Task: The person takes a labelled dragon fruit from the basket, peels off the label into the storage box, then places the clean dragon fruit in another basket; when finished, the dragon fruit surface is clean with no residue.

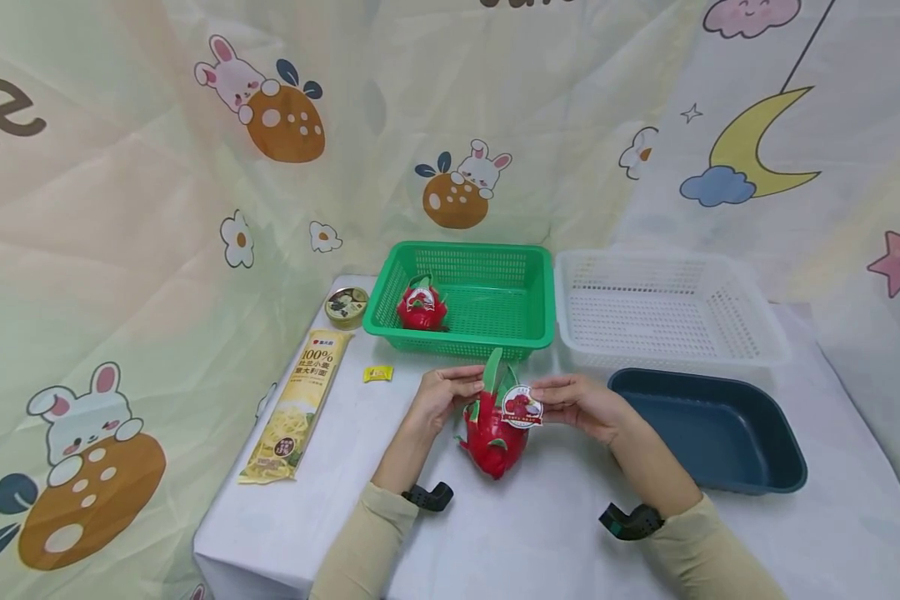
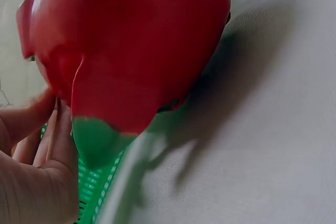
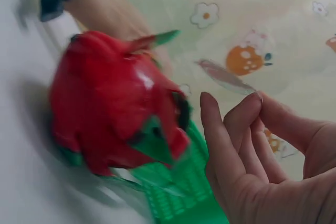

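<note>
Left hand (image 1: 440, 397) gripping dragon fruit (image 1: 493, 442), right hand (image 1: 587, 405) pinching its label (image 1: 522, 407), pasta packet (image 1: 298, 408) reading "100%"

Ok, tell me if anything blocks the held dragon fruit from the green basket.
Nothing visible does, except the front wall of the basket, which the held fruit would have to clear. The candy lies off to the left; the other fruit sits in the basket's left part, leaving its right part open.

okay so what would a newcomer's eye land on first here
Probably the red dragon fruit between the left hand and the right hand, which pinches a round label. Behind it, a second dragon fruit sits in the left part of the bright green basket.
</note>
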Action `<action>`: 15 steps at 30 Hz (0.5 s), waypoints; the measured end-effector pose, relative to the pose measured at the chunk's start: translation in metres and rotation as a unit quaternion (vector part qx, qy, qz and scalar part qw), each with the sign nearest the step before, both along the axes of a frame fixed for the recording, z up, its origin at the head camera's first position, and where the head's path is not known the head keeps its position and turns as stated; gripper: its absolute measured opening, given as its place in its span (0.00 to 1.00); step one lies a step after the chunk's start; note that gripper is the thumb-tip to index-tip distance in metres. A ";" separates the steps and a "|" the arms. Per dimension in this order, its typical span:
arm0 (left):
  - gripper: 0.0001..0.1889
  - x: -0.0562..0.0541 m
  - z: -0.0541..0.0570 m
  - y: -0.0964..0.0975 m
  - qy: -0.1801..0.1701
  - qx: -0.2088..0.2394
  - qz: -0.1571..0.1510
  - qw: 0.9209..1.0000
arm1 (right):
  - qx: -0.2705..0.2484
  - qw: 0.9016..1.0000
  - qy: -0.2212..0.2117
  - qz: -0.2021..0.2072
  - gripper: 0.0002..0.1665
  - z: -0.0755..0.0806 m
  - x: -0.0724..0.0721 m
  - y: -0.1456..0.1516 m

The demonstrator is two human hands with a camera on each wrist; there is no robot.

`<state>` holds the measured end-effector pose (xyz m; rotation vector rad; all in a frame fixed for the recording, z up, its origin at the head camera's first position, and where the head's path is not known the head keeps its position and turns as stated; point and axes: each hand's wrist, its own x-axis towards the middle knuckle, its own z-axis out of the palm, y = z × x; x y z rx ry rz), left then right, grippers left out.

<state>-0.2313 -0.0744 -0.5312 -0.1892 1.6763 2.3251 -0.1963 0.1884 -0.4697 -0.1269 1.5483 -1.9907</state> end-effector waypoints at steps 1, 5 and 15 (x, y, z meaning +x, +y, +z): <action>0.19 0.000 0.000 0.000 0.000 0.003 -0.001 1.000 | -0.004 1.000 0.003 -0.011 0.13 0.004 0.000 0.003; 0.19 0.002 -0.001 0.000 0.002 0.010 -0.006 1.000 | 0.015 0.999 0.016 -0.037 0.10 0.016 0.000 0.011; 0.19 0.002 0.001 0.000 -0.001 0.005 0.000 1.000 | 0.060 0.997 0.020 -0.051 0.06 0.026 0.002 0.023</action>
